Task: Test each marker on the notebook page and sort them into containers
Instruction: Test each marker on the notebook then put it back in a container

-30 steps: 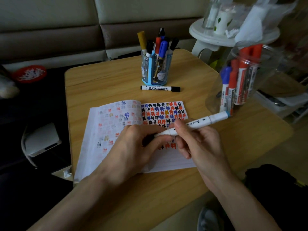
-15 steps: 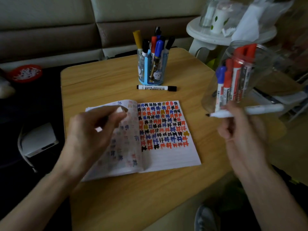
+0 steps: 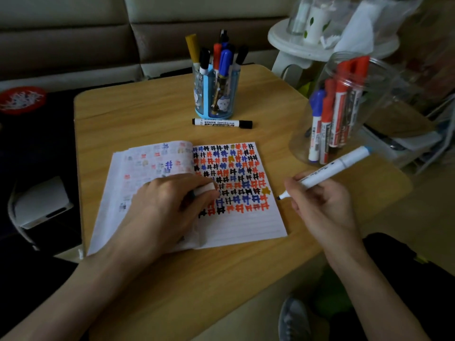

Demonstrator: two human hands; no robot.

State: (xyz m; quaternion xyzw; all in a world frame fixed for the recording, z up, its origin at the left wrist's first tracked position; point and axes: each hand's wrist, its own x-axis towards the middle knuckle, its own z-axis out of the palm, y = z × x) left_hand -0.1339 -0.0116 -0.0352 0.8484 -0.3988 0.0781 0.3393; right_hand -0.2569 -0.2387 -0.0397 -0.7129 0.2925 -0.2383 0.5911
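The left hand (image 3: 167, 210) lies palm-down on the open lined notebook (image 3: 241, 227) at frame centre, apparently to pin the pages flat. It pinches the white marker cap (image 3: 205, 189) between thumb and fingers, ready for recapping. The right hand (image 3: 322, 205), at centre right, grips the white-barrelled marker with the blue end (image 3: 330, 169) in a writing hold, exposed tip aimed left just beside the page edge. The blue transparent pen holder (image 3: 216, 94) at upper centre and the clear plastic jar (image 3: 349, 114) at right stand on the light wooden surface (image 3: 147, 114) beyond the notebook, probably placed for easy sorting.
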